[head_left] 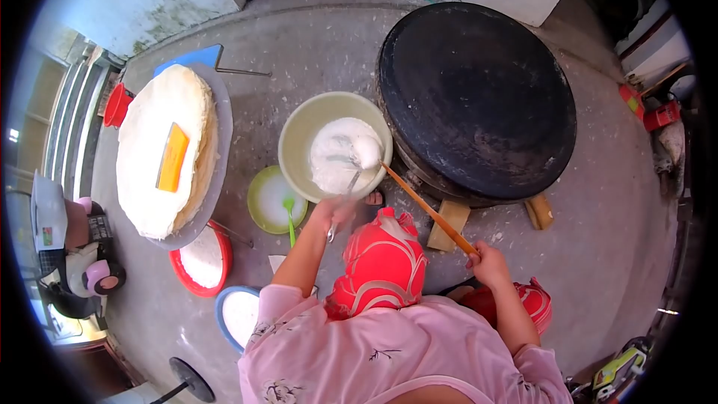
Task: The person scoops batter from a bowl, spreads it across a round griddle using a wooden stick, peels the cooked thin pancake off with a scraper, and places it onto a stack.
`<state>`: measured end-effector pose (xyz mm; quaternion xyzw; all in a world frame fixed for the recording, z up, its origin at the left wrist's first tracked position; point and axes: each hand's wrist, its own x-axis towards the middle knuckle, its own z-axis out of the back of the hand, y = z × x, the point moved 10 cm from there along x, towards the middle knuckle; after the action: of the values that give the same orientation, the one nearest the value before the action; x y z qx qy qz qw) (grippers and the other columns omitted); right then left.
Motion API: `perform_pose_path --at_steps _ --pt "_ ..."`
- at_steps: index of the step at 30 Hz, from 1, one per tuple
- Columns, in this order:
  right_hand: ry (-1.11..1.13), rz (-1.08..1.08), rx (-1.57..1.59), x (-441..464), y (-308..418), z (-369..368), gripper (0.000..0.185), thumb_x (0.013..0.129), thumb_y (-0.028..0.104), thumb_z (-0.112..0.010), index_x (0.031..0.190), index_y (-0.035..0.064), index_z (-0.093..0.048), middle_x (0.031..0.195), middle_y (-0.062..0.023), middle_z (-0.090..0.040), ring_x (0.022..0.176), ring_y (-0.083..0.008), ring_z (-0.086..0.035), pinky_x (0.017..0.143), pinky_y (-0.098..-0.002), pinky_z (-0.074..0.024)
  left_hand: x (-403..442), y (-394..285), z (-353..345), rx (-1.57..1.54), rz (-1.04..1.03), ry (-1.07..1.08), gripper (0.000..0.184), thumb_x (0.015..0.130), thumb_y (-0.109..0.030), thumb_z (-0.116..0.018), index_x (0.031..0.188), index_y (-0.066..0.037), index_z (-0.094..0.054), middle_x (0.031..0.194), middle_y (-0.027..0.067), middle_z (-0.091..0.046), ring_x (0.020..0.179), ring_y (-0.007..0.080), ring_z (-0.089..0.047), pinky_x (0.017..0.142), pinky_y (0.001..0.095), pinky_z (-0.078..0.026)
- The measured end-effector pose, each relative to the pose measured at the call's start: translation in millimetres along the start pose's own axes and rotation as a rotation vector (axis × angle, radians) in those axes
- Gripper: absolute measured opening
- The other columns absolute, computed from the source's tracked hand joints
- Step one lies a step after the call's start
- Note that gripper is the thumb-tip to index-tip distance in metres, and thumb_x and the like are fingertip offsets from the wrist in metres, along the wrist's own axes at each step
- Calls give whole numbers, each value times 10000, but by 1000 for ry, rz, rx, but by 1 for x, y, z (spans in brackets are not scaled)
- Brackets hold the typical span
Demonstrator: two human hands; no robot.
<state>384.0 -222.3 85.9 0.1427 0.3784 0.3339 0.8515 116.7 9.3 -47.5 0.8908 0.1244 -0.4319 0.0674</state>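
Observation:
My left hand (334, 213), slightly blurred, is closed round the handle of a metal utensil (331, 233) at the near rim of a large pale bowl (292, 151). White batter (329, 157) lies in this bowl, with a rounded white lump (366, 151) at its right side. My right hand (485, 260) grips the lower end of a long wooden stick (430, 212), whose far tip reaches the bowl's right rim beside the lump. A big round black griddle (479, 97) stands right of the bowl.
On the left, a stack of flat pale sheets (149, 157) bears an orange scraper (173, 158). Nearer are a green bowl (260, 206) with a green spoon (290, 217), a red basin (225, 254) and a blue-rimmed basin (222, 318). Wooden blocks (449, 224) stand by the griddle.

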Motion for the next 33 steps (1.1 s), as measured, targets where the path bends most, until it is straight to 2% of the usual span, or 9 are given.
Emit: perform_pose_path --at_steps 6,9,14,20,25,28,31,32,33 --pt "-31 103 119 -3 3 4 80 832 108 -521 877 47 -547 684 -114 -634 669 -276 -627 602 -364 -467 -76 -12 -8 66 -114 96 292 939 -254 -391 1007 16 -478 638 40 -420 411 65 -308 307 182 -245" --pt "-51 180 245 -9 15 8 113 869 140 -500 877 42 -555 656 -83 -631 583 -206 -601 551 -317 -452 -118 -16 -20 170 -192 155 296 927 -265 -430 1030 7 -481 637 48 -438 411 71 -323 308 189 -247" --pt "-69 191 520 -4 8 7 188 922 188 -453 887 43 -568 620 -13 -594 472 -82 -458 471 -238 -389 -172 -20 -53 287 -297 255 305 930 -267 -422 1064 1 -480 637 85 -476 420 94 -350 329 216 -274" --pt "-59 166 715 -5 14 12 214 935 208 -441 913 42 -573 656 -10 -596 458 -43 -411 439 -188 -347 -218 -28 -104 372 -461 367 322 934 -260 -417 1072 24 -475 621 98 -487 398 102 -367 324 220 -301" --pt "-58 132 798 -6 12 14 207 926 194 -465 976 31 -582 668 1 -588 512 -39 -434 479 -189 -362 -222 -33 -124 450 -550 332 355 916 -284 -450 1076 29 -491 615 70 -482 389 85 -354 310 204 -269" --pt "-84 128 830 -4 6 16 210 910 166 -499 1035 19 -581 709 11 -573 595 -40 -466 549 -180 -382 -203 -39 -115 501 -606 180 359 913 -282 -448 1090 27 -492 621 64 -493 394 86 -369 319 203 -282" --pt "-128 159 833 -2 4 16 223 892 148 -535 1073 24 -578 751 29 -555 649 -41 -474 597 -177 -391 -141 -56 -59 803 -742 -243 289 910 -247 -451 1088 -32 -524 639 36 -517 422 94 -408 350 213 -332" --pt "-150 187 835 -2 5 19 228 885 146 -550 1082 34 -577 768 39 -546 657 -42 -470 606 -178 -393 -113 -56 -40 801 -733 -247 289 910 -247 -451 1088 -32 -524 639 36 -517 422 94 -408 350 213 -332" --pt "-147 181 832 -3 6 19 228 885 146 -550 1082 34 -577 768 39 -546 657 -42 -470 606 -178 -393 -95 -64 -27 1377 -787 -532 268 868 -185 -456 1058 -7 -521 761 140 -565 645 235 -505 559 339 -398"
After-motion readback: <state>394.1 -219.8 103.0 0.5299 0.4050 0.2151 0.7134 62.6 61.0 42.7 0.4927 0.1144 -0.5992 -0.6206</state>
